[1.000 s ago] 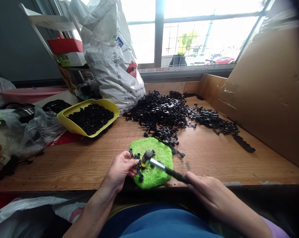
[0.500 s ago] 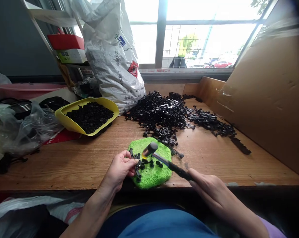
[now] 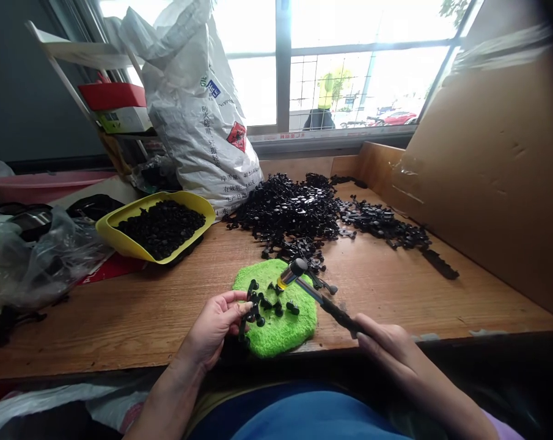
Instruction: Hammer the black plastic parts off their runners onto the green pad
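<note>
Between the thumb and fingers of my left hand [image 3: 216, 324] is a branched black plastic part [image 3: 252, 305] with small round ends, held over the left edge of a fuzzy green pad [image 3: 276, 339]. My right hand [image 3: 386, 345] grips the dark handle of a small mallet [image 3: 333, 310]. Its head, black on one end and yellow on the other, hangs over the back of the pad, the yellow face angled down. Several loose black pieces [image 3: 292, 307] lie on the pad beneath and beside the mallet head.
Behind the pad rises a big heap of black plastic parts [image 3: 294, 205], spreading rightward. A yellow scoop-shaped tray [image 3: 102, 226] of small black pieces stands left, before a white sack [image 3: 198, 128]. Cardboard [image 3: 482, 183] walls the right side; plastic bags [image 3: 69, 244] lie far left.
My left hand has turned the black part, whose ends now point differently. The mallet head has moved right and slightly up from the part. The view has shifted a little.
</note>
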The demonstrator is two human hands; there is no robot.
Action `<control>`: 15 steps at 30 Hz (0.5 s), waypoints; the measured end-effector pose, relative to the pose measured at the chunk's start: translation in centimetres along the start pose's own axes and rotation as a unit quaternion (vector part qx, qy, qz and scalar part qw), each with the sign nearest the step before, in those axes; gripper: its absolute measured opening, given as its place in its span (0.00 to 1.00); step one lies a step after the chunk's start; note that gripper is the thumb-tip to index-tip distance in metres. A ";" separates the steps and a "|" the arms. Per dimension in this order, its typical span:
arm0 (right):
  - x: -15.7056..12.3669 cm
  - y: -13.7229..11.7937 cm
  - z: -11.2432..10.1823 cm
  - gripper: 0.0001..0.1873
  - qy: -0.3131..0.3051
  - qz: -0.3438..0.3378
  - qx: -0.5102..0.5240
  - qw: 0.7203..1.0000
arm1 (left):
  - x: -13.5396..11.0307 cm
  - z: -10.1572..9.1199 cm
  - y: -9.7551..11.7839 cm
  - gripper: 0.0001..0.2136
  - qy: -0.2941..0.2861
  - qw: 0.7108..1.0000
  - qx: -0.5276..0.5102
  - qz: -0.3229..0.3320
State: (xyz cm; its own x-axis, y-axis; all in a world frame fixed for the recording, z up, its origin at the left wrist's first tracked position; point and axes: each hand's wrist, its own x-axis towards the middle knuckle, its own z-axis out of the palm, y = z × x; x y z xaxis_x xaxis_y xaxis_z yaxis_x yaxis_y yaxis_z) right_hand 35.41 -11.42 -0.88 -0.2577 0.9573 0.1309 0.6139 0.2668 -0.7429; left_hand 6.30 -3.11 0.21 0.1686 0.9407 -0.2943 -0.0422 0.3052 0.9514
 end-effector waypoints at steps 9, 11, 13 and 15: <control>0.3 0.2 0.5 0.10 -0.020 -0.005 -0.023 1.000 | 0.4 0.0 -0.3 0.14 -0.008 1.000 0.025 0.004; 0.4 -0.3 0.2 0.11 -0.022 -0.007 -0.028 0.999 | 0.5 0.1 -0.3 0.14 -0.007 1.000 0.027 0.010; 0.7 -1.2 -0.3 0.11 -0.011 -0.014 -0.032 0.999 | 0.5 0.2 -0.3 0.15 -0.005 0.999 0.029 0.018; 1.0 -2.3 -0.8 0.10 0.010 -0.033 -0.033 0.999 | 0.6 0.2 -0.2 0.15 -0.003 0.999 0.029 0.018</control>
State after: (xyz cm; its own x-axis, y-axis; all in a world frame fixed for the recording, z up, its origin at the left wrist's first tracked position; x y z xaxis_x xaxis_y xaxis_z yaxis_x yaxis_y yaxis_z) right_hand 34.33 -10.99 1.50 -0.2837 0.9395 0.1918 0.6445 0.3349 -0.6874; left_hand 6.63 -2.67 -0.09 0.1748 0.9499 -0.2592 0.0090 0.2617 0.9651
